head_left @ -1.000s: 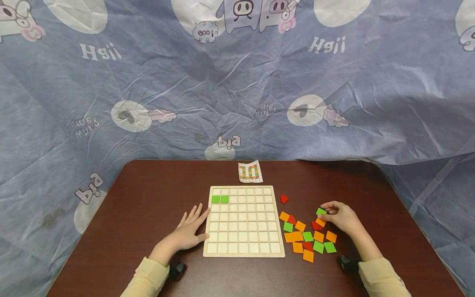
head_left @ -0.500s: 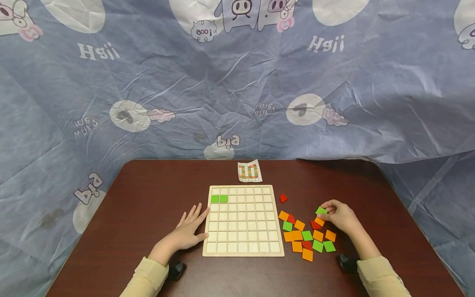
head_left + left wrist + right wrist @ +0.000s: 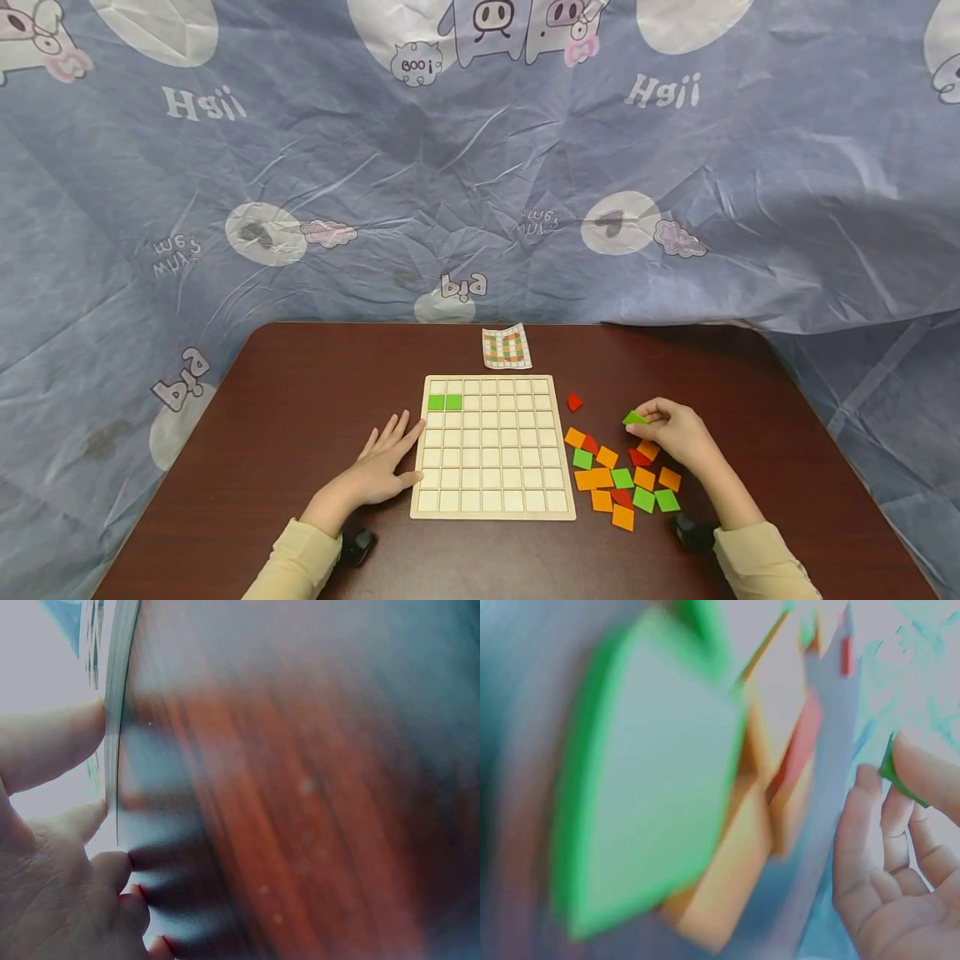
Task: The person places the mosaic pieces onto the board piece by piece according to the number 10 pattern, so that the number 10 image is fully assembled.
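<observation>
My right hand (image 3: 678, 432) pinches a green square tile (image 3: 634, 417) between thumb and fingers, above the far side of the loose tiles. In the right wrist view the same tile (image 3: 897, 774) shows edge-on at the thumb tip. My left hand (image 3: 386, 462) lies with fingers spread at the left edge of a pale wooden grid board (image 3: 490, 457); thumb and index fingertips touch that edge. In the left wrist view the thumb (image 3: 56, 742) meets the board's side. Two green tiles (image 3: 445, 402) sit side by side in the board's second row from the top, at the left.
Orange, green and red tiles (image 3: 622, 478) are scattered right of the board. A lone red piece (image 3: 574, 402) lies near its upper right side. Behind the board is a paper card (image 3: 506, 347) with a coloured grid pattern. A dark wood table (image 3: 315, 375) carries everything, with a patterned cloth behind.
My right hand has lifted the green tile off the pile and moved a little left and away, uncovering an orange tile. The left hand stays in place.
</observation>
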